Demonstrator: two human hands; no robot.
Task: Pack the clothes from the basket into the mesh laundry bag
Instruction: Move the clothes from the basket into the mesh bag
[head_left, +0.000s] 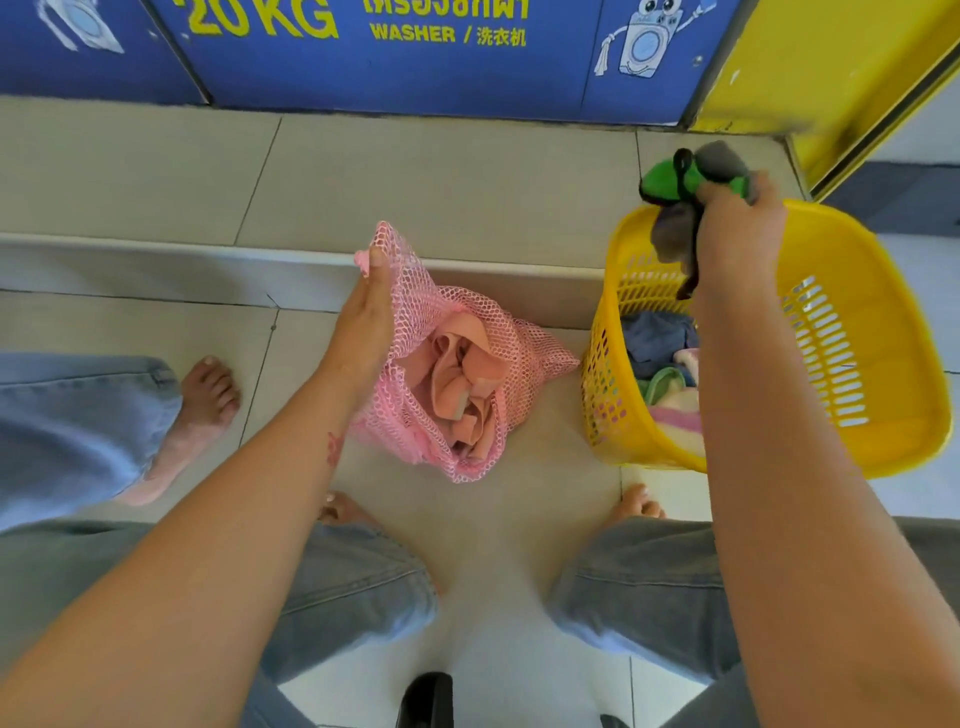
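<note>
Gripping a green-grey garment (696, 179) above one yellow basket (883, 332) at right, right hand (737, 234) lifts while left hand (363, 322) pinches one pink mesh bag (524, 343) centre-frame.

Mesh bag on the floor, basket to its right, washers behind

The mesh laundry bag (457, 364) sits on the tiled floor (498, 519) with a cloth (462, 379) inside; the left hand (363, 322) holds its rim up on the left. The laundry basket (857, 332) stands just right of it with clothes (665, 364) in it; above it the right hand (737, 234) holds a garment (691, 182)
</note>
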